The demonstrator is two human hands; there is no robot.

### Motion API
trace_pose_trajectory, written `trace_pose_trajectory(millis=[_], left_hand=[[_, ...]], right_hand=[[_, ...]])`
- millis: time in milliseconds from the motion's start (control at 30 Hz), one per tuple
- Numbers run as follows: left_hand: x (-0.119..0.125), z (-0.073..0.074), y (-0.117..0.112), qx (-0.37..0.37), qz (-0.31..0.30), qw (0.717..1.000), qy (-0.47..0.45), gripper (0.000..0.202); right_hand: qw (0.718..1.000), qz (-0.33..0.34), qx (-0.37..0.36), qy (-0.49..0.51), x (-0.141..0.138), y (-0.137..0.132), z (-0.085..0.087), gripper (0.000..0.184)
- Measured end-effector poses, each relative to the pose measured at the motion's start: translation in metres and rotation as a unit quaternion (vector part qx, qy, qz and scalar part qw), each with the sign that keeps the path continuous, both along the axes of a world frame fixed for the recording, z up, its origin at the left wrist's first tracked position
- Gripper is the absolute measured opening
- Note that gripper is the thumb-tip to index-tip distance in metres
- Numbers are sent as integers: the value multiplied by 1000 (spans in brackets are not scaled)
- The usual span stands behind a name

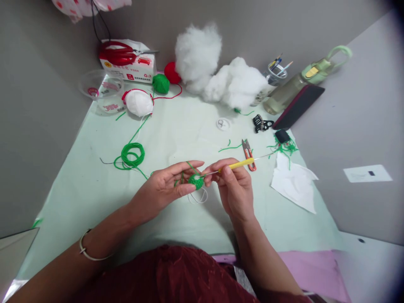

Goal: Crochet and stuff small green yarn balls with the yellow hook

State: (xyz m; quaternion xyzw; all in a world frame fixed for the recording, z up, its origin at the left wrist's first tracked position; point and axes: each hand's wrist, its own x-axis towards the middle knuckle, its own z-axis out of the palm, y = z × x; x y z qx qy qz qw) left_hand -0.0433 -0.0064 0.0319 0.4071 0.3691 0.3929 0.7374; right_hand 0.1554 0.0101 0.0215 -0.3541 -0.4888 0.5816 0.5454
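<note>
My left hand (167, 185) pinches a small green crocheted piece (196, 181) between thumb and fingers, with green yarn running over its fingers. My right hand (232, 181) grips a crochet hook with a yellow handle (240, 164), its metal tip pointing left into the green piece. A loop of white thread hangs just below the piece. The green yarn trails left to a loose coil of green yarn (131, 155) on the pale green sheet (78, 185).
Orange thread snips (248, 154) lie just beyond my right hand. White paper (293, 183) lies to the right. At the back are white stuffing (217, 67), green, red and white yarn balls, red scissors on a box (128, 59), a plastic bowl, a bottle (293, 86) and a phone.
</note>
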Motion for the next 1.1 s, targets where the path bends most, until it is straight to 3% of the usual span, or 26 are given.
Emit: trace_pose_trajectory(millis=[400, 600, 733, 967, 1033, 1100], left_hand=[[-3, 0, 1, 5, 4, 999, 36, 48], [-2, -3, 0, 13, 11, 999, 31, 46], [3, -6, -1, 17, 64, 997, 31, 46], [8, -2, 0, 34, 123, 991, 35, 50], [8, -1, -1, 29, 127, 991, 35, 50], [7, 1, -1, 27, 128, 991, 38, 48]], right_hand=[[997, 31, 52, -50, 8, 0, 2, 20], [978, 17, 151, -143, 10, -3, 8, 17], [932, 1, 278, -232, 9, -8, 9, 23], [782, -58, 449, -429, 7, -16, 10, 34], [766, -62, 468, -435, 7, -16, 9, 35], [778, -55, 463, -422, 7, -17, 8, 41]])
